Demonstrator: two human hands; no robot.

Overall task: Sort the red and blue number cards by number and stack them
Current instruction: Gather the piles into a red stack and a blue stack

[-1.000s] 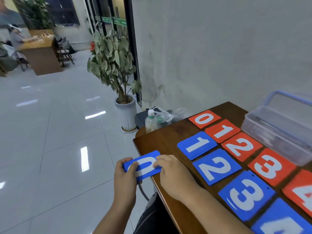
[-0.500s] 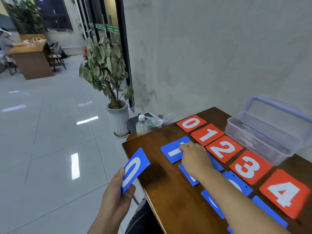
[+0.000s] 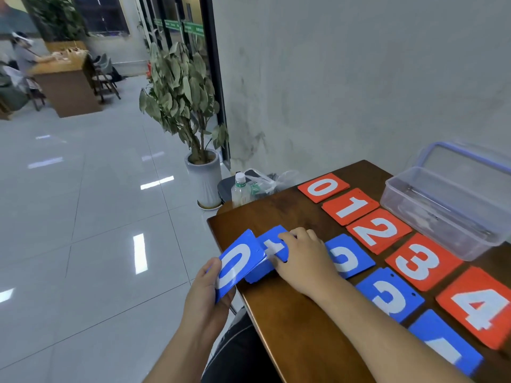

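My left hand [image 3: 206,294] grips the blue 0 card [image 3: 235,265] just off the table's near-left corner. My right hand [image 3: 301,258] holds the blue 1 card [image 3: 272,244] at that corner, its edge tucked under the blue 0. The blue 2 [image 3: 349,258], blue 3 [image 3: 391,295] and another blue card [image 3: 442,344] lie in a row on the wooden table [image 3: 290,327]. Behind them runs a row of red cards: red 0 [image 3: 323,187], red 1 [image 3: 351,207], red 2 [image 3: 377,230], red 3 [image 3: 421,262], red 4 [image 3: 479,306].
A clear plastic box [image 3: 442,211] with its lid leaning on the wall stands at the table's far right. Beyond the far-left table edge are a water bottle [image 3: 240,190], a plastic bag and a potted plant [image 3: 188,106]. Shiny tiled floor lies to the left.
My right hand has drawn the blue 1 card from its place in the row toward the near-left corner, up against the blue 0. My left hand still holds the blue 0.
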